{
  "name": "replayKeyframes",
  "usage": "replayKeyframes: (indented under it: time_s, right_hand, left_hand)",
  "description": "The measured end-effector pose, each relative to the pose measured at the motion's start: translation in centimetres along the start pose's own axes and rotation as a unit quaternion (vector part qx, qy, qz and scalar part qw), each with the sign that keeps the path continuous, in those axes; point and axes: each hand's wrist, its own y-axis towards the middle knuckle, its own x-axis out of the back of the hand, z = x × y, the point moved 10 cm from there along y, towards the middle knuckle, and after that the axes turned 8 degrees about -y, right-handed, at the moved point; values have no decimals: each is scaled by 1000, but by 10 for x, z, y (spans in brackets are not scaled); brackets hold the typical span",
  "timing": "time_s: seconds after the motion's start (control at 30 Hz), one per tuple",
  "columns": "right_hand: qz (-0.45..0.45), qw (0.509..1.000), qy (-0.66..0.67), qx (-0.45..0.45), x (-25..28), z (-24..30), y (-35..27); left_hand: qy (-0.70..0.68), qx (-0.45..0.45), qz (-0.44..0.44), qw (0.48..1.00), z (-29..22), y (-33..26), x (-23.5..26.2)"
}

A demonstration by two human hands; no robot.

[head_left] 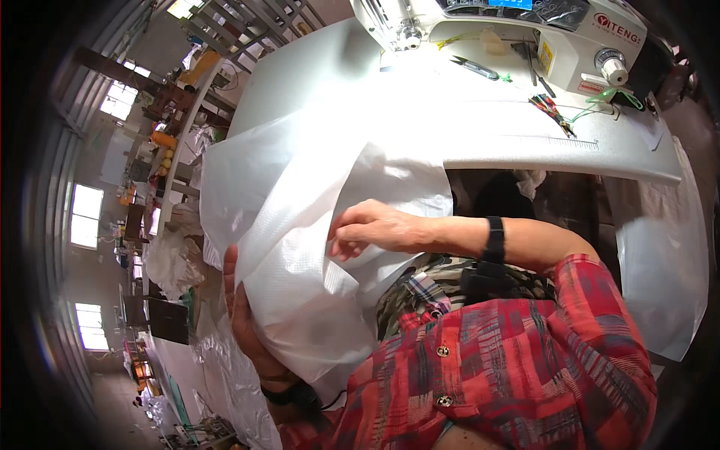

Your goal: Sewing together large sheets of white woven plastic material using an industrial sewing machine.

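Note:
A large white sheet of thin, faintly textured material (300,262), plastic-looking, drapes from the sewing table down over my lap in loose folds. My left hand (238,304) lies along its outer left side, fingers stretched and mostly straight, the palm turned toward the sheet. Over the middle of the sheet, my right hand (371,227) has its fingers curled in at the edge of a raised fold. The fingertips appear to pinch that edge, partly hidden by the hand itself. At the far side stands a white sewing machine (592,52), its needle area (409,39) brightly lit.
On the table (495,156) lie a dark-handled cutter (474,68), a bundle of coloured cords (551,114) and a ruler strip (574,142). More white sheeting (660,262) hangs at the right. Crumpled clear plastic (172,259) and cluttered benches line the left.

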Motion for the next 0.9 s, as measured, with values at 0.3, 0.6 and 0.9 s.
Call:
replayKeyframes:
  time_s: [0.3, 0.6, 0.9]
  right_hand:
    - [126, 981, -140, 48, -78, -21, 30]
    - [345, 922, -162, -66, -113, -52, -32]
    - [-82, 970, 176, -147, 20, -90, -26]
  left_hand:
    - [13, 13, -53, 998, -16, 3, -19]
    - [497, -35, 13, 867, 7, 62, 98]
    - [755, -224, 134, 602, 17, 40, 33]
